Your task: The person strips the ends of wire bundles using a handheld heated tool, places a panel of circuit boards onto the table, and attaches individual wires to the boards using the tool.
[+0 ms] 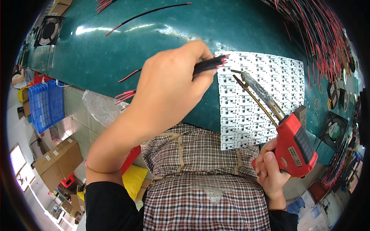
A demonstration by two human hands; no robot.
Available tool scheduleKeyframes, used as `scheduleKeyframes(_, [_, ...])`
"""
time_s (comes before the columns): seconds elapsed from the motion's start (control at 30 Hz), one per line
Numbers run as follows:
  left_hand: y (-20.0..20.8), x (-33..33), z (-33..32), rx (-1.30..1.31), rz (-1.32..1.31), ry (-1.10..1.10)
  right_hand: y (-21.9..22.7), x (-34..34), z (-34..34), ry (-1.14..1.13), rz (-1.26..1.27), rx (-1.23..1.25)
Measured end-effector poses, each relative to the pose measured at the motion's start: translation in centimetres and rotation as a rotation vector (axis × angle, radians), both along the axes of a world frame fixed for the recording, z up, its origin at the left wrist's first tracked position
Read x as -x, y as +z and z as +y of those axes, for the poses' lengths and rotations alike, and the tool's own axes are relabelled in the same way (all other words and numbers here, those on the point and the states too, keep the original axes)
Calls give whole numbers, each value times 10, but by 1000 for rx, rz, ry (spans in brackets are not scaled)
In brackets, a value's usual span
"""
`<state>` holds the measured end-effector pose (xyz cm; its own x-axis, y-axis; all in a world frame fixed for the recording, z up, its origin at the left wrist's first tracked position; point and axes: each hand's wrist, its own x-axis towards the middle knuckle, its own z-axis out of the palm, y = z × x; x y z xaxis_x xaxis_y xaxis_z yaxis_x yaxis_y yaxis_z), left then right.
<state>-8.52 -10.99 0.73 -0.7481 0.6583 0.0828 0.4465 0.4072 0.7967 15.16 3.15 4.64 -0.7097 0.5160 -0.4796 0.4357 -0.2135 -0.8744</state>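
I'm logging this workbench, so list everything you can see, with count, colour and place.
Wire bundle: one, black and red, gripped in left hand.
Soldering gun: one, red, in right hand, tip over the panel.
Circuit board panel: one, white, on the table.
Table: one, dark green.
Loose wires: several, black and red, far side of table.
Hanging wires: many, red and black, upper right.
Fans: two, black, right edge and top left.
Crate: one, blue, floor left.
Cardboard boxes: several, brown, lower left.
Left hand: centre.
Right hand: lower right.
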Motion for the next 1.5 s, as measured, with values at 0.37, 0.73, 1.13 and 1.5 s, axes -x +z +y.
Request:
scheduleKeyframes(0.37, [-13, -8, 0, 113, 19, -22, -4, -2, -6, 9, -106, 5])
scheduleKeyframes(0.73, [-15, -9, 1, 106, 56, -19, -6, 3, -4, 81, -96, -47])
scheduleKeyframes(1.13, [-13, 0, 1, 151, -28, -27, -5, 0, -6, -18, -104, -19])
scheduleKeyframes(1.5, [-12, 7, 5, 213, 20, -82, -8, -6, -2, 108, -104, -37])
